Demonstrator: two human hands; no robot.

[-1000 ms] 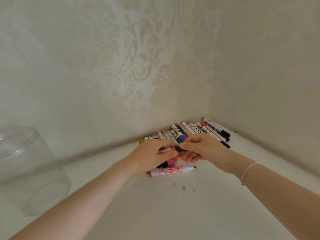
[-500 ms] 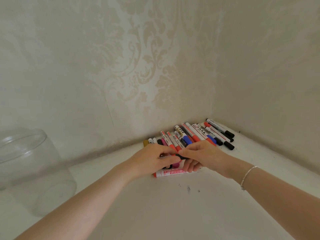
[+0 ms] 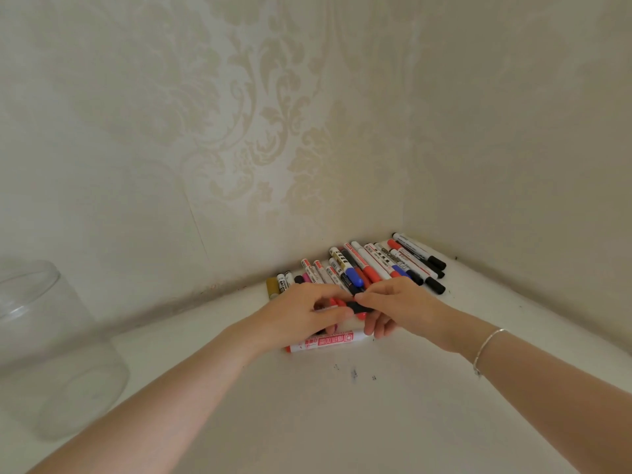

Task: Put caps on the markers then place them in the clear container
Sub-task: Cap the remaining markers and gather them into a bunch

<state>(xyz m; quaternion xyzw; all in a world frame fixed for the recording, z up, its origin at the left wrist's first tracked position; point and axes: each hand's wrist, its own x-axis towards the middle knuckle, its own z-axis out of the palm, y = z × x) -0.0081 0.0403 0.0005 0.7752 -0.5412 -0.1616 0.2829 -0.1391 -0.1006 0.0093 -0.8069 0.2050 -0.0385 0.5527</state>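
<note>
Several markers [image 3: 372, 265] lie in a row against the corner of the two walls, some with red, blue or black caps. My left hand [image 3: 301, 314] and my right hand [image 3: 400, 307] meet just in front of the pile. Together they pinch one marker: the left holds its white barrel, the right pinches its black cap [image 3: 355, 306] between thumb and fingertip. A white marker with a red label [image 3: 325, 342] lies on the white surface under both hands. The clear container [image 3: 51, 354] stands at the far left, a good way from my hands.
Patterned walls close off the back and the right side. The white table surface [image 3: 342, 422] stretches toward me, with a few dark specks [image 3: 354, 372] in front of the markers.
The view has shifted slightly, so the pile sits a little higher and further right. My hands stay together on the same marker, now covering more of the red-labelled marker's tip.
</note>
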